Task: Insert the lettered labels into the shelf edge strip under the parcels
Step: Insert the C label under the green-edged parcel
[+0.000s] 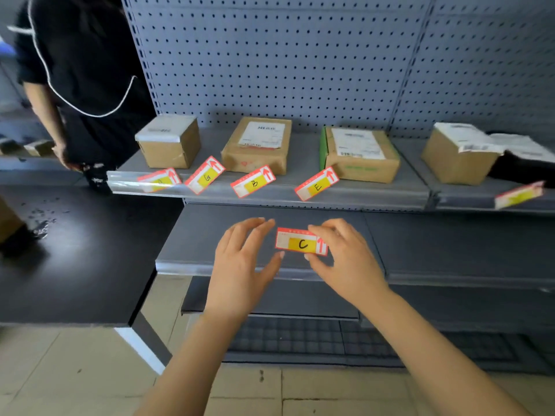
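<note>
Lettered label C point(301, 243) is looking like a small rectangular paper card: red-and-white border, yellow block in the middle, black handwritten C, red arrow at its right end. It's hanging level in the air in front of the lower grey metal shelf point(204, 235), well below the glossy shelf edge strip point(375, 196).

The right-hand grip point(345, 259) is pinching the card's right end, thumb under and fingers over the top edge, so most of the card is sticking out to the left. The left-hand grip point(240, 259) is hovering open just beside the card's left end, fingers loosely spread and holding nothing. Can't tell if the thumb tip is touching the corner.

Up top, matching label G point(205, 175), label B point(253, 181) and label E point(316, 184) are lying tilted along the strip in front of the brown cardboard parcels point(258, 144).
</note>
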{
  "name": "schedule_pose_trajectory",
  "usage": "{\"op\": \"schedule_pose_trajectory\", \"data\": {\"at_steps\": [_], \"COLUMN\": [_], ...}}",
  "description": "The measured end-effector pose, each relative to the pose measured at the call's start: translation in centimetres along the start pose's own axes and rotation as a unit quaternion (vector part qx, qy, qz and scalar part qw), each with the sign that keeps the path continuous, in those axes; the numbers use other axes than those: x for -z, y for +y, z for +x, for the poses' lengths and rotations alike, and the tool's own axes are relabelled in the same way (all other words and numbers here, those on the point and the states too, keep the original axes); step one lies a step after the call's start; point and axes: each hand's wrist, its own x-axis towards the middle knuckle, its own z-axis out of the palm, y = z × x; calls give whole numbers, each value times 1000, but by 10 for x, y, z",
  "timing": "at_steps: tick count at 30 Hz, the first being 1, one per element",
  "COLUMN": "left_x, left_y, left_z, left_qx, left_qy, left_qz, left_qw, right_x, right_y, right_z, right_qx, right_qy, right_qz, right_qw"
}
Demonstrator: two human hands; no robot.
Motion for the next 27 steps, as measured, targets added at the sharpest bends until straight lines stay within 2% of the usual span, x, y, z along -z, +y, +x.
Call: {"op": "schedule_pose_trajectory", "data": {"at_steps": [6, 12, 27], "left_x": [1, -11, -87], "left_y": [54, 80, 61], "left_z": [27, 42, 130], "left_qx": [-70, -90, -138], "left_qy": [12, 7, -30], "left_qz": [-10, -23, -43], "left_qw": [997, 996, 989], "right_x": [67, 108, 111], "right_y": [13, 35, 103], "right_z": [-20, -22, 45], "right_qx": [-13, -35, -43], "right_qy": [46, 69, 64], "right_qz": [-22, -51, -97], "right_qw": [999, 996, 992]}}
